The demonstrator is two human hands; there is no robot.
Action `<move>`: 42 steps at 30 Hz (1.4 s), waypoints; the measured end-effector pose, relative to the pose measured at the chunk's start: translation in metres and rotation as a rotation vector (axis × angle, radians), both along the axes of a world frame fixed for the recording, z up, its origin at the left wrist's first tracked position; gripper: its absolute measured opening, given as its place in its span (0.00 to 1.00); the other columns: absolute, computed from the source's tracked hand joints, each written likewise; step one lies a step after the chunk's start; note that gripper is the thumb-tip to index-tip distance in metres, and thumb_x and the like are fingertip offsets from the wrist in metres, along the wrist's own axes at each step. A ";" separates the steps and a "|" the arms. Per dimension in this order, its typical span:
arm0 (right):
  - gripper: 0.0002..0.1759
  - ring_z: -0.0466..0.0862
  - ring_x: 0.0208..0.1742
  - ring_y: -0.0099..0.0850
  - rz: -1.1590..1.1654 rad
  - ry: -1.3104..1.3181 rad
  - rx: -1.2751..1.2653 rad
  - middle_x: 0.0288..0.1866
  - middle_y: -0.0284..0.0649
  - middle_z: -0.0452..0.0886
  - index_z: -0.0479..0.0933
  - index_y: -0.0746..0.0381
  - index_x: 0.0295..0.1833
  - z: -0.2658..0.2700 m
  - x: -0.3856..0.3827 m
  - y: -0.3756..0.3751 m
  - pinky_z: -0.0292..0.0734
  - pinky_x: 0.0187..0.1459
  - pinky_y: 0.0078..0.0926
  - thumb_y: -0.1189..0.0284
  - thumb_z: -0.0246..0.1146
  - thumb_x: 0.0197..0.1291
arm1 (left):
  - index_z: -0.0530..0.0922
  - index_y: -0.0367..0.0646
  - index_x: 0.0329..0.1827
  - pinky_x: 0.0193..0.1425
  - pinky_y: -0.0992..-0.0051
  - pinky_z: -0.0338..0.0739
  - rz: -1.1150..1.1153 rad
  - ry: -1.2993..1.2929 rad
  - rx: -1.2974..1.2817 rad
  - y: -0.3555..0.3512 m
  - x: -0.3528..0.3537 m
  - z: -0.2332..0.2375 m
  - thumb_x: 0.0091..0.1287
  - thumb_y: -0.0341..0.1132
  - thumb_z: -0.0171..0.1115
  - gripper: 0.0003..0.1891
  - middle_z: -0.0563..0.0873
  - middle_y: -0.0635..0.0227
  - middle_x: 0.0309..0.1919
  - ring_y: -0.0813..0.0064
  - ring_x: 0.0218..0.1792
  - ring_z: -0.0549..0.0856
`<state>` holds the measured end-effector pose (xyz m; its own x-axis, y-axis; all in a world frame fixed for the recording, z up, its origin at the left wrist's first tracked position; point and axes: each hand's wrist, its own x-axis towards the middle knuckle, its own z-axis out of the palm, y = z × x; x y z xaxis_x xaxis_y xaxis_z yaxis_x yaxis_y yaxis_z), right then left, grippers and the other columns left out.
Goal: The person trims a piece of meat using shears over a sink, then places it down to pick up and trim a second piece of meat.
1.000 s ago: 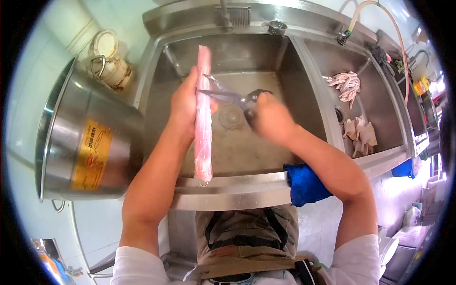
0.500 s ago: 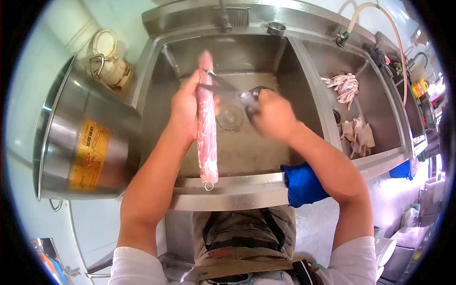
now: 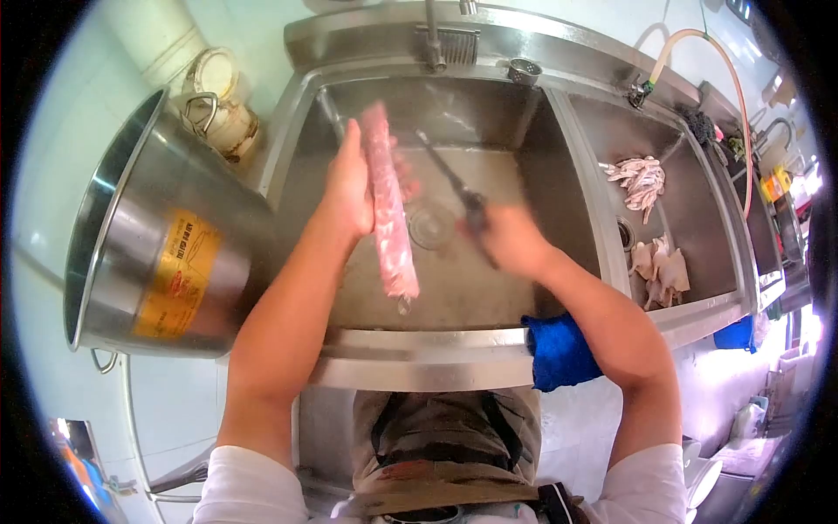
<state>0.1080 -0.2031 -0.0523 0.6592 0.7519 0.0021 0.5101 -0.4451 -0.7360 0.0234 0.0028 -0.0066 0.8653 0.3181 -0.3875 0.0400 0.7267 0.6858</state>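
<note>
My left hand (image 3: 351, 188) is wrapped round a long strip of raw pink meat (image 3: 390, 227) with pale streaks. A small metal ring (image 3: 403, 306) sticks out of the meat's near end; what it joins inside is hidden. To the right, my right hand (image 3: 517, 242) is closed on the dark handles of a pair of scissors (image 3: 458, 182), blurred by motion. Their blades look closed together and point up and left, apart from the meat. Both hands are over the large steel sink basin (image 3: 349, 293).
A tall steel pot (image 3: 118, 262) stands left of the sink. In the smaller right basin (image 3: 711, 240) lie a pile of pale strips (image 3: 642, 182) and pale meat pieces (image 3: 668, 275). A blue cloth (image 3: 563, 351) hangs over the front edge; a faucet (image 3: 434, 44) is at the back.
The scissors have come away from the meat to the right, and their blades have closed. The meat has tilted, its near end lifting away from the sink's front rim.
</note>
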 end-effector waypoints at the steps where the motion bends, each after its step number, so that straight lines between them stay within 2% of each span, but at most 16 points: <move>1: 0.17 0.82 0.27 0.43 -0.009 0.073 0.046 0.24 0.55 0.79 0.79 0.68 0.32 0.004 -0.001 -0.001 0.75 0.32 0.40 0.62 0.64 0.57 | 0.75 0.44 0.40 0.31 0.68 0.75 0.021 0.003 -0.044 -0.004 -0.001 0.005 0.69 0.55 0.50 0.22 0.76 0.67 0.26 0.71 0.25 0.76; 4: 0.19 0.81 0.24 0.37 -0.102 0.080 -0.094 0.22 0.52 0.78 0.80 0.68 0.33 0.011 0.004 -0.005 0.73 0.31 0.37 0.60 0.65 0.58 | 0.74 0.40 0.43 0.36 0.64 0.76 -0.205 0.092 -0.071 0.003 -0.003 -0.027 0.66 0.51 0.51 0.20 0.78 0.64 0.29 0.69 0.28 0.78; 7: 0.20 0.80 0.23 0.39 -0.096 0.040 -0.044 0.21 0.51 0.78 0.79 0.69 0.31 0.001 0.015 -0.008 0.73 0.31 0.38 0.59 0.64 0.59 | 0.73 0.40 0.44 0.36 0.62 0.77 -0.229 -0.057 -0.011 0.015 0.012 -0.026 0.62 0.41 0.54 0.14 0.79 0.64 0.32 0.68 0.29 0.79; 10: 0.22 0.79 0.24 0.43 -0.129 0.078 -0.085 0.21 0.52 0.77 0.79 0.70 0.31 0.006 0.019 -0.012 0.73 0.31 0.37 0.58 0.64 0.59 | 0.73 0.40 0.46 0.36 0.65 0.77 -0.148 0.028 0.171 -0.006 0.000 -0.026 0.59 0.34 0.56 0.14 0.80 0.65 0.33 0.70 0.30 0.79; 13: 0.19 0.81 0.29 0.48 -0.104 0.053 -0.102 0.26 0.55 0.79 0.78 0.70 0.34 0.013 0.018 -0.014 0.75 0.35 0.40 0.60 0.63 0.58 | 0.69 0.38 0.43 0.27 0.67 0.77 -0.182 0.121 0.233 -0.005 0.001 -0.036 0.54 0.26 0.53 0.12 0.77 0.63 0.31 0.70 0.27 0.78; 17: 0.16 0.81 0.41 0.52 -0.086 -0.150 -0.174 0.39 0.58 0.80 0.75 0.69 0.41 -0.011 0.031 -0.018 0.76 0.44 0.42 0.66 0.62 0.54 | 0.69 0.37 0.44 0.23 0.69 0.75 -0.313 -0.008 0.197 0.016 0.008 -0.028 0.52 0.29 0.49 0.15 0.78 0.62 0.34 0.71 0.26 0.77; 20: 0.18 0.79 0.48 0.52 -0.093 -0.244 -0.194 0.46 0.57 0.77 0.72 0.70 0.44 -0.002 0.024 -0.018 0.75 0.49 0.43 0.69 0.62 0.51 | 0.69 0.36 0.45 0.21 0.69 0.75 -0.158 -0.048 0.261 -0.008 0.000 0.006 0.52 0.30 0.48 0.17 0.77 0.61 0.33 0.71 0.25 0.76; 24: 0.18 0.78 0.45 0.53 -0.093 -0.400 -0.056 0.41 0.57 0.77 0.70 0.71 0.41 -0.002 0.018 -0.015 0.75 0.48 0.44 0.71 0.64 0.49 | 0.70 0.36 0.44 0.21 0.69 0.75 -0.127 -0.088 0.338 -0.017 -0.014 0.013 0.50 0.29 0.48 0.16 0.76 0.61 0.34 0.71 0.26 0.77; 30: 0.17 0.78 0.43 0.54 -0.067 -0.540 0.005 0.39 0.59 0.76 0.68 0.72 0.39 -0.008 0.016 -0.007 0.75 0.45 0.45 0.71 0.64 0.50 | 0.72 0.35 0.38 0.19 0.70 0.73 -0.196 -0.063 0.425 -0.030 -0.029 0.015 0.50 0.27 0.48 0.12 0.76 0.62 0.25 0.72 0.19 0.75; 33: 0.16 0.78 0.41 0.54 -0.079 -0.521 -0.035 0.37 0.60 0.76 0.68 0.72 0.38 -0.010 0.013 -0.004 0.75 0.44 0.46 0.71 0.63 0.51 | 0.72 0.34 0.37 0.17 0.71 0.72 -0.156 0.003 0.525 -0.033 -0.030 0.025 0.49 0.25 0.47 0.12 0.75 0.62 0.21 0.73 0.15 0.72; 39: 0.13 0.80 0.35 0.54 -0.055 -0.568 -0.244 0.33 0.57 0.79 0.70 0.71 0.36 -0.011 0.011 0.005 0.77 0.37 0.46 0.71 0.62 0.53 | 0.72 0.34 0.38 0.16 0.72 0.71 -0.094 -0.064 0.486 -0.031 -0.033 0.016 0.49 0.23 0.46 0.13 0.75 0.61 0.21 0.73 0.16 0.74; 42: 0.13 0.80 0.24 0.53 0.005 -0.747 0.000 0.22 0.49 0.77 0.73 0.67 0.33 -0.028 0.031 -0.003 0.76 0.26 0.44 0.68 0.64 0.54 | 0.72 0.34 0.39 0.16 0.71 0.72 -0.114 -0.089 0.419 -0.030 -0.037 0.017 0.49 0.23 0.45 0.14 0.76 0.61 0.24 0.73 0.17 0.74</move>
<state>0.1386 -0.2063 -0.0801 0.4786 0.7552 0.4479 0.8765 -0.4414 -0.1922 -0.0132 -0.0269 0.0103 0.9281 0.3322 -0.1681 0.0318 0.3791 0.9248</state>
